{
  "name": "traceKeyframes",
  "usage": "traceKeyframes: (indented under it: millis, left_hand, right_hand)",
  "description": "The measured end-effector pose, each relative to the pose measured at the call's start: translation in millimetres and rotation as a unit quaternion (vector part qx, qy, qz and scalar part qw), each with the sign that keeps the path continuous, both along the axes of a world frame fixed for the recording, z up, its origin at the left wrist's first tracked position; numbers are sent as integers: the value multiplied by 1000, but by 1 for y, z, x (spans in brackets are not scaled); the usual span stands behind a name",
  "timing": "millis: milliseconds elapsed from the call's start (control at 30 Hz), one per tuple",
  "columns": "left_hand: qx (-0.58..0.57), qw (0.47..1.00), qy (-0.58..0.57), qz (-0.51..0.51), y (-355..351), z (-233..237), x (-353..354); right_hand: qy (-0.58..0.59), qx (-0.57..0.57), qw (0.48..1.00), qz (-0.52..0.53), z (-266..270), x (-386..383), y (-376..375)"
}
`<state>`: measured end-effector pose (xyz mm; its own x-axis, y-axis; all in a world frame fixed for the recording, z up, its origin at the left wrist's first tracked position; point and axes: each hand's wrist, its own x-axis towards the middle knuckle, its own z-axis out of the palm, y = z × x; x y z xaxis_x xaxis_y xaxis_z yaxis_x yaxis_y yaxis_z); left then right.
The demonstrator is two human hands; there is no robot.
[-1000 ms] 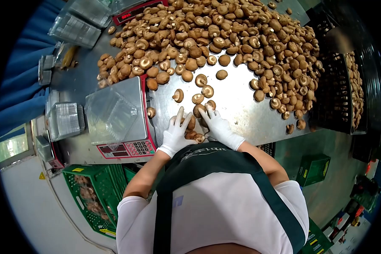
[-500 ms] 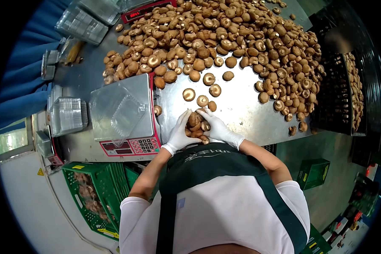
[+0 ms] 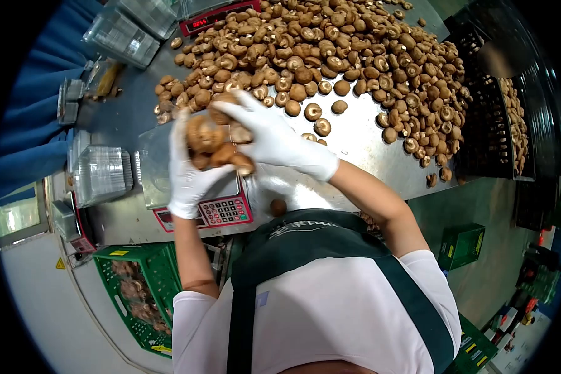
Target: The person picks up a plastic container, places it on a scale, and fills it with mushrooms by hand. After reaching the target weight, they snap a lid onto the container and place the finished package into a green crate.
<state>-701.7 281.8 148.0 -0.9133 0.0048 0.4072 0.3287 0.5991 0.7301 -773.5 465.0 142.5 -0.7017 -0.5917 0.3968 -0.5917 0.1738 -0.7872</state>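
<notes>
Both white-gloved hands cup a cluster of brown shiitake mushrooms [image 3: 207, 136] above the weighing scale [image 3: 227, 210]. My left hand [image 3: 186, 177] wraps the near-left side of the cluster. My right hand [image 3: 274, 134] presses on it from the right, its fingers over the top. The mushrooms and fingers are slightly blurred by motion. Beneath them, the scale's platform and the clear plastic tray on it are mostly covered. A lone mushroom [image 3: 277, 207] lies on the metal table [image 3: 349, 168] close to the apron.
A large mushroom heap [image 3: 355, 56] spreads over the back of the table. Stacked clear trays [image 3: 103, 174] stand at the left, and a second red scale [image 3: 215, 17] at the back. A green crate [image 3: 134, 293] sits below left; a black crate [image 3: 489, 124] stands at the right.
Both hands have lifted the gathered mushrooms off the table near the apron and carried them left and away from my body, over the scale. A single mushroom shows where they were.
</notes>
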Motion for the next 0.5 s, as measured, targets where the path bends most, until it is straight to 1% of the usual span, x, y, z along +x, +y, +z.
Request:
traceKeyframes:
  millis: [33,67,100,133,167,200,233,267,300,333,367,433,500]
  left_hand:
    - [7,1000,12,8,-18,3,4]
    - [31,999,1,10,-39,-4,6]
    - [32,999,-16,9,-58,-11,10]
    - [-28,1000,-5,-1,-72,-17,14]
    - [-87,996,7,-11,-83,-22,19]
    - [-72,995,-64,-12,-91,-34,26]
    - [-179,979,-96,-23,-102,-39,31]
    - [-232,967,-101,-18,-104,-40,36]
    - [-283,953,-108,-13,-107,-41,41]
    - [-267,958,-103,-5,-110,-44,44]
    - [-262,959,-105,-5,-112,-45,45]
    - [-217,971,-100,-19,-115,-38,43]
    - [-217,973,-78,-13,-105,-24,45]
  right_hand:
    - [-1,4,1000,1,3,1,-20]
    - [-16,31,999,13,4,3,-37]
    - [-30,57,998,25,5,4,-54]
    - [-39,97,994,45,0,5,-68]
    - [0,157,986,65,-6,6,-78]
    - [10,192,977,88,-21,8,-87]
    - [20,228,967,111,-35,11,-94]
    - [20,231,967,109,-37,13,-97]
    - [44,200,973,104,-39,16,-97]
    - [67,169,978,100,-42,19,-97]
    - [66,173,977,102,-42,20,-92]
    - [38,112,993,-23,-40,15,-71]
    - [4,104,987,-123,-48,11,-33]
